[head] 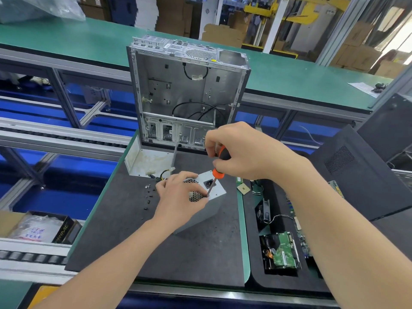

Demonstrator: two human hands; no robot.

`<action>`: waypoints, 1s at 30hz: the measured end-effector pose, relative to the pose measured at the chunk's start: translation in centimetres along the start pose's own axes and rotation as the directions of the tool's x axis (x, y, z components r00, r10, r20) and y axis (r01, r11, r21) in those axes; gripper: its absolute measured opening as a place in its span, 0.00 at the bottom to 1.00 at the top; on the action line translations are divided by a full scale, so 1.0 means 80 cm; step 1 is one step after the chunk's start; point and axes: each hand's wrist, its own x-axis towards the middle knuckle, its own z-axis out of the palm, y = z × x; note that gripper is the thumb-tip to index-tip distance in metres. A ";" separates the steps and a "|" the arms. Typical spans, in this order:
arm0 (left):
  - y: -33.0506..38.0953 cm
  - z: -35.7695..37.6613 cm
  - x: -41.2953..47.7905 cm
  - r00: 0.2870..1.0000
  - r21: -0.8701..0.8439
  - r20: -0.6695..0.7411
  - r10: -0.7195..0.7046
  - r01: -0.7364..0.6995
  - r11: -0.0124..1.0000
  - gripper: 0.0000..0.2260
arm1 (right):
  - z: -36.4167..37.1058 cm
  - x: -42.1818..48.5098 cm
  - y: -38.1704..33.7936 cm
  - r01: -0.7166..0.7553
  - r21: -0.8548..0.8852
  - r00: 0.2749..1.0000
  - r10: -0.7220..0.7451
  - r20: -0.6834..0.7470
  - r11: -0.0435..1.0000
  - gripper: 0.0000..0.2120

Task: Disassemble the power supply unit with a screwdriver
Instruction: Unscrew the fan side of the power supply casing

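Note:
The grey power supply unit [215, 192] stands on a dark mat [189, 253], its perforated end with the black socket facing up. My left hand [178, 197] lies over its left side and grips it, fingers curled over the mesh. My right hand [238, 150] holds the orange-and-black screwdriver [219, 166] by the handle, nearly upright. The tip touches the upper face close to the mesh. Several small dark screws [148, 192] lie on the mat to the left of the unit. Yellow and black wires [163, 175] come out behind the unit.
An empty metal computer case [187, 92] stands upright behind the unit. A pale metal cover [147, 161] lies at its foot. To the right, a recessed tray [260, 241] holds a hard drive [285, 253], boards and a fan. Black case panels [367, 175] lean at far right.

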 end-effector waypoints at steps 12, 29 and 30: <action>-0.004 0.006 0.029 0.894 0.427 0.086 0.439 -0.432 0.794 0.10 | -0.012 -0.017 0.010 -0.057 0.001 0.996 0.057 -0.067 0.998 0.04; 0.019 0.011 0.020 0.905 0.736 0.271 0.329 -0.415 0.535 0.17 | -0.004 -0.020 0.022 -0.100 0.013 0.991 0.100 -0.093 0.995 0.03; 0.023 0.013 0.018 0.929 0.738 0.256 0.266 -0.366 0.567 0.17 | -0.004 -0.021 0.023 -0.102 0.013 0.990 0.103 -0.092 0.995 0.03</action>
